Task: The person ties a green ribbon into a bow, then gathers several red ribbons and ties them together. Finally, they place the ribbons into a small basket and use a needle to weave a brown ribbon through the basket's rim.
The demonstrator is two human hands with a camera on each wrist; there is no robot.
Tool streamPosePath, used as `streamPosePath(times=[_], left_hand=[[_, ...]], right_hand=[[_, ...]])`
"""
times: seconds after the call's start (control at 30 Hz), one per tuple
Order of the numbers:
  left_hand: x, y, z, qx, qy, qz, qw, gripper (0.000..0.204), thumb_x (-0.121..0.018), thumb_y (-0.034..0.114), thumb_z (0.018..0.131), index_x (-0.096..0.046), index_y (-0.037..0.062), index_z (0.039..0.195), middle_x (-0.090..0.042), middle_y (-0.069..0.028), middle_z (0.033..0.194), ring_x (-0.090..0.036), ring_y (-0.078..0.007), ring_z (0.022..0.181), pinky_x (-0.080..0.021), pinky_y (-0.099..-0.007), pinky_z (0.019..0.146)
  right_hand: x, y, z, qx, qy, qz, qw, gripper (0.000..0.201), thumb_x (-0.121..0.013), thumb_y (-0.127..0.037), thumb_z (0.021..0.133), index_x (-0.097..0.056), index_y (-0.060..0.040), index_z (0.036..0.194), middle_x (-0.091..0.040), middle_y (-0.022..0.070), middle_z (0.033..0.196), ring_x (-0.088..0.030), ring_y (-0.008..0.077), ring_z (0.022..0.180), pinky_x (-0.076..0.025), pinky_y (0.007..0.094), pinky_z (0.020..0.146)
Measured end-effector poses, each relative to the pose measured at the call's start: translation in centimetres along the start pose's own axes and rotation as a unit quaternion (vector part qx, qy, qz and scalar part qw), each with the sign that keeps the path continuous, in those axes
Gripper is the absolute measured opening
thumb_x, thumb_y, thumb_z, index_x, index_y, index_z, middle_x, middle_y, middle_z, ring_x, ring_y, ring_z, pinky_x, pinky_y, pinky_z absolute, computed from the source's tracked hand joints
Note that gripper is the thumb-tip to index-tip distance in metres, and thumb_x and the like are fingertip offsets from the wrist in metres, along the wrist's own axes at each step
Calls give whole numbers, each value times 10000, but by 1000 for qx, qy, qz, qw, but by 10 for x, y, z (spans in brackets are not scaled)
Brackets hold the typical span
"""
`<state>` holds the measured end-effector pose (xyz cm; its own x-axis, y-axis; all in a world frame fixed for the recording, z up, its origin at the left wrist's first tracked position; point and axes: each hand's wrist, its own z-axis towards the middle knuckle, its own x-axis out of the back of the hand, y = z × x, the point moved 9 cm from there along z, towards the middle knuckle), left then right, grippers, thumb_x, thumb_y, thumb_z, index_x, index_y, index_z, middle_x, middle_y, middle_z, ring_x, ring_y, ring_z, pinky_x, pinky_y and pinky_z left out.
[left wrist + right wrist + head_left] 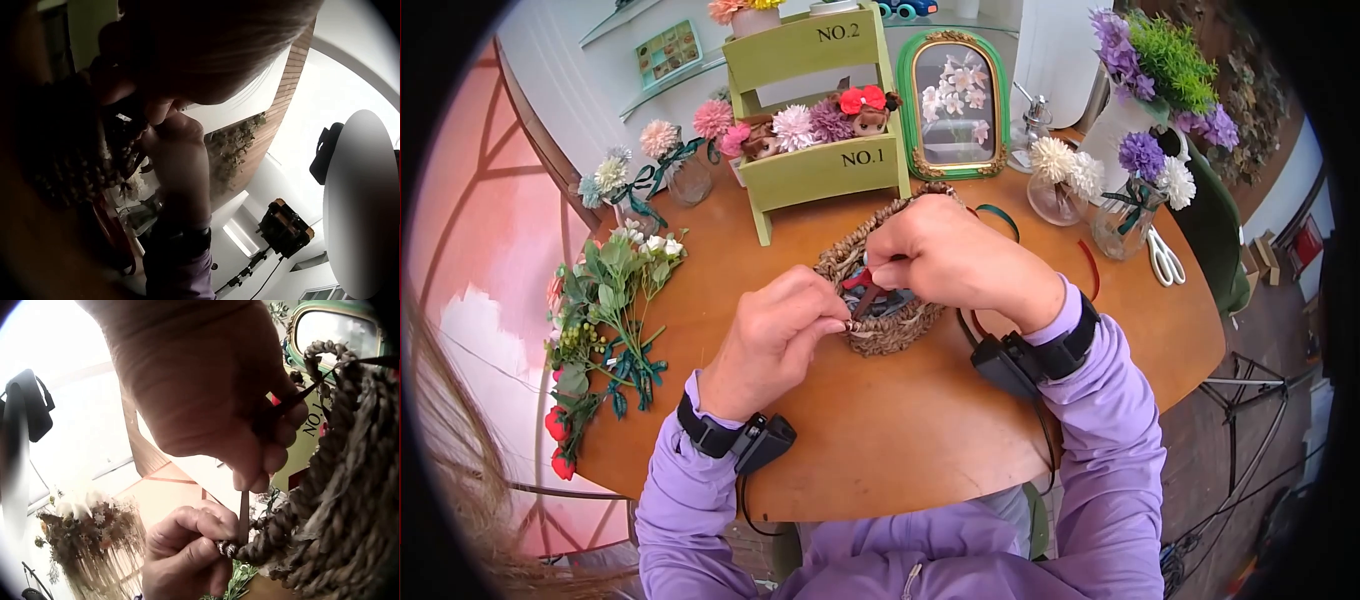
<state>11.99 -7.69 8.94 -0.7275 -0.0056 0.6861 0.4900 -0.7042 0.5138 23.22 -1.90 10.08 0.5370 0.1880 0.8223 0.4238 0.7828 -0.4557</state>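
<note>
A woven rope basket (880, 338) stands mid-table, with dark grey-blue and red bits inside. My left hand (765, 335) pinches its rim at the near left side, thumb against the fingers. Over the opening, my right hand (950, 255) grips a dark red-brown ribbon (244, 515). One stretch of that ribbon runs down to the rim beside the left fingertips, seen in the right wrist view. Another stretch reaches from the right fingers toward a loop at the basket's other end. In the left wrist view the basket is dark and the hands are mostly in shadow.
Artificial flowers (615, 330) lie at the left. Behind stand a green NO.1/NO.2 planter (820, 185), a green frame (910, 110) and glass vases (1055, 200) with blooms. White scissors (1166, 258), a red ribbon (1090, 268) and a green ribbon (1000, 216) lie at the right.
</note>
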Motion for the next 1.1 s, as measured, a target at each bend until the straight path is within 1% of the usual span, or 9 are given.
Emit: streamPosePath(times=[0.07, 0.3, 0.37, 0.43, 0.5, 0.77, 0.87, 1.03, 1.1], left_hand=[[1, -1, 0, 4, 2, 12, 1000, 84, -650, -37, 792, -636, 1, 866, -605, -126, 847, -630, -293, 768, -515, -350, 665], [6, -1, -1, -40, 44, 33, 998, 76, -690, -1, 777, -678, 4, 852, -646, -121, 829, -657, -284, 724, -525, -353, 632], [7, -2, -1, -39, 50, 32, 997, 73, -693, 2, 776, -682, 4, 849, -651, -121, 820, -659, -282, 722, -526, -350, 631], [6, -6, 0, -35, 44, -4, 998, 67, -695, 5, 772, -685, -2, 838, -654, -119, 805, -657, -278, 721, -526, -347, 632], [6, -9, 0, -32, 32, -12, 999, 81, -700, 3, 768, -688, -10, 847, -667, -118, 811, -659, -266, 742, -527, -337, 653], [5, -16, 5, 3, -27, -83, 996, 86, -692, 2, 782, -694, -22, 865, -665, -109, 804, -650, -239, 725, -522, -323, 650], [5, -12, 5, 2, -34, -76, 997, 101, -706, 1, 779, -691, -31, 874, -660, -101, 807, -653, -204, 717, -523, -307, 642], [0, -18, 1, 103, -66, -135, 983, 216, -720, -69, 724, -691, -22, 932, -662, -102, 897, -680, -170, 774, -549, -270, 659], [-1, -23, -2, 100, -60, -149, 982, 249, -705, -94, 720, -686, -27, 959, -655, -107, 939, -686, -169, 790, -559, -261, 677]], right_hand=[[5, 0, -2, -24, -9, 29, 999, 69, -653, -54, 748, -639, 12, 766, -578, 186, 669, -564, 334, 627, -444, 399, 605], [-6, -50, -16, 44, -75, 118, 989, 152, -650, -115, 823, -631, 32, 789, -582, 167, 667, -569, 315, 616, -448, 384, 591], [-17, -69, -19, 96, -16, 120, 988, 164, -622, -84, 752, -594, 53, 667, -569, 240, 640, -610, 391, 630, -479, 438, 561], [-38, -88, -26, 93, -49, 97, 990, 138, -620, -64, 716, -576, 37, 632, -582, 229, 626, -624, 388, 621, -488, 446, 540], [-51, -109, -32, 107, -20, 7, 994, 135, -648, -59, 658, -589, 41, 727, -594, 196, 660, -637, 328, 590, -503, 406, 525], [-89, -121, -41, 135, -29, -141, 980, 346, -586, -64, 717, -552, 136, 997, -555, 121, 693, -589, 226, 489, -462, 323, 417], [-93, -117, -39, 141, -23, -141, 980, 401, -594, -60, 702, -542, 156, 1035, -561, 128, 696, -597, 225, 496, -465, 320, 419], [-99, -111, -39, 155, -52, -130, 978, 381, -609, -62, 682, -539, 150, 990, -565, 134, 701, -606, 229, 505, -468, 324, 426], [-102, -112, -39, 165, -64, -127, 976, 367, -615, -64, 675, -538, 144, 967, -565, 137, 702, -609, 231, 509, -471, 324, 430]])
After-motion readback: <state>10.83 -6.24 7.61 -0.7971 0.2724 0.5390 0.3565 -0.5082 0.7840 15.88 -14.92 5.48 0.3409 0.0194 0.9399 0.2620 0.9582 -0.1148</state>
